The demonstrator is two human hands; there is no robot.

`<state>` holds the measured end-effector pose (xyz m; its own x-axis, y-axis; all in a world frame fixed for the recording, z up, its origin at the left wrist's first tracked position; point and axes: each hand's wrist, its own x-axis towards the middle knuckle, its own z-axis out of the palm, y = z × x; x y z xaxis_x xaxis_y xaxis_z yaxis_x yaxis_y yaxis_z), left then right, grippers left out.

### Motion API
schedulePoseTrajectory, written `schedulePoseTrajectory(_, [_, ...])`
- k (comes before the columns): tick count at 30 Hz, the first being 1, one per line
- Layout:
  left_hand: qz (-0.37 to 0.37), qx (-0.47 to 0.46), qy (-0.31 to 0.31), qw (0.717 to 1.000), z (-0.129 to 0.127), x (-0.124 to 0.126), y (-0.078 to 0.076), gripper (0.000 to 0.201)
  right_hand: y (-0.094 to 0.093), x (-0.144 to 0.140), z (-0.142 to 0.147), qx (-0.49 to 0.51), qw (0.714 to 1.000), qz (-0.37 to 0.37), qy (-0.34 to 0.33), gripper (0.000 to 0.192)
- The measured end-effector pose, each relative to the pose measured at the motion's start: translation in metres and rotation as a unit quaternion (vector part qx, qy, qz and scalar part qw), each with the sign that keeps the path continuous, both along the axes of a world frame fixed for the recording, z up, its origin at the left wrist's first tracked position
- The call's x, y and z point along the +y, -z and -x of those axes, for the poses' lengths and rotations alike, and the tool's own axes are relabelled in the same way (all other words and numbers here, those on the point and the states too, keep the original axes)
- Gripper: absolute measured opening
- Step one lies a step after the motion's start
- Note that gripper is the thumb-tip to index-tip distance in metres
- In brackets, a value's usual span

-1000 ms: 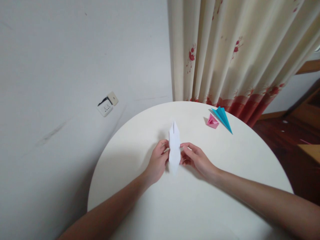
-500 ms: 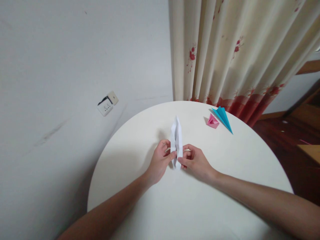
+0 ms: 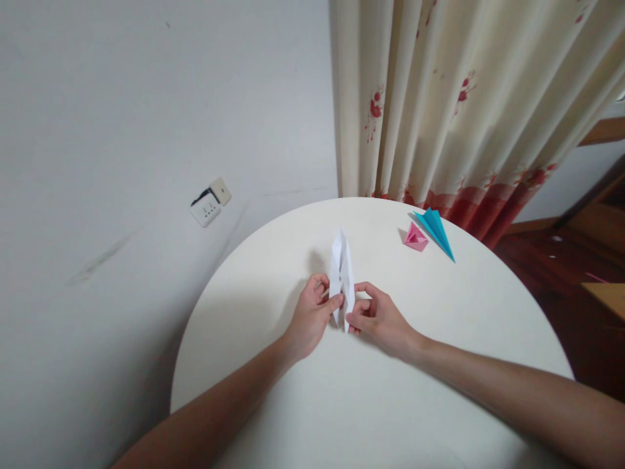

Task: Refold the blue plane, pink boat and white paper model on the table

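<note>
A long, narrow piece of folded white paper (image 3: 342, 264) is held upright between my two hands, above the middle of the table. It has a crease or gap running down its length, and its far end is pointed. My left hand (image 3: 310, 316) grips its left side, the thumb lying across the front near the middle gap. On the other side my right hand (image 3: 381, 319) pinches the lower right edge between thumb and fingers. Some fingertips of both hands are hidden behind the paper.
The round white table (image 3: 234, 391) stands against a wall with a socket (image 3: 205, 210). On its far right lie a small pink folded-paper piece (image 3: 416, 238) and a blue paper plane (image 3: 437, 231). A floral curtain (image 3: 439, 117) hangs behind the far edge.
The folded white paper has shifted slightly left, along with my left thumb. My right hand has moved slightly left with it and still pinches the lower edge.
</note>
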<state>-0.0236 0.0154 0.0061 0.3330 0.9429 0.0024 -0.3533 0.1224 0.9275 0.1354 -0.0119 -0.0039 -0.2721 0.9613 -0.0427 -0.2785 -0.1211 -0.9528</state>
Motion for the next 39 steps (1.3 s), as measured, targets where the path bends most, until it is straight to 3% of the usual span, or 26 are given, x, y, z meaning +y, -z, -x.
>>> schedulePoseTrajectory(6, [-0.014, 0.032, 0.041, 0.999, 0.001, -0.001, -0.001, 0.044, 0.003, 0.001, 0.001, 0.004, 1.000, 0.010, 0.007, 0.046])
schedulePoseTrajectory(10, [-0.037, 0.044, 0.023, 0.998, 0.001, 0.002, 0.002, 0.042, -0.006, 0.001, -0.001, -0.010, 1.000, 0.000, 0.018, 0.034])
schedulePoseTrajectory(14, [-0.054, 0.058, 0.005, 0.997, 0.001, 0.001, 0.003, 0.041, -0.013, 0.007, -0.007, -0.038, 0.997, -0.014, 0.072, 0.035])
schedulePoseTrajectory(18, [-0.050, 0.082, 0.051, 0.994, 0.000, -0.001, 0.002, 0.036, -0.010, 0.014, -0.010, -0.082, 0.989, -0.029, 0.121, 0.038])
schedulePoseTrajectory(21, [-0.049, 0.106, 0.006, 0.993, 0.000, 0.000, 0.002, 0.025, -0.006, 0.013, -0.010, -0.083, 0.991, -0.028, 0.106, 0.040])
schedulePoseTrajectory(25, [-0.040, 0.113, -0.047, 0.992, 0.000, 0.004, 0.003, 0.027, -0.004, 0.010, -0.009, -0.064, 0.996, -0.009, 0.068, 0.038])
schedulePoseTrajectory(32, [-0.114, 0.148, -0.018, 0.982, 0.000, 0.003, 0.002, 0.021, -0.010, 0.014, -0.009, -0.001, 0.996, 0.020, 0.084, 0.035])
schedulePoseTrajectory(39, [-0.103, 0.178, -0.022, 0.978, 0.001, 0.003, 0.007, 0.035, -0.006, 0.013, -0.007, -0.026, 0.997, 0.003, 0.078, 0.030])
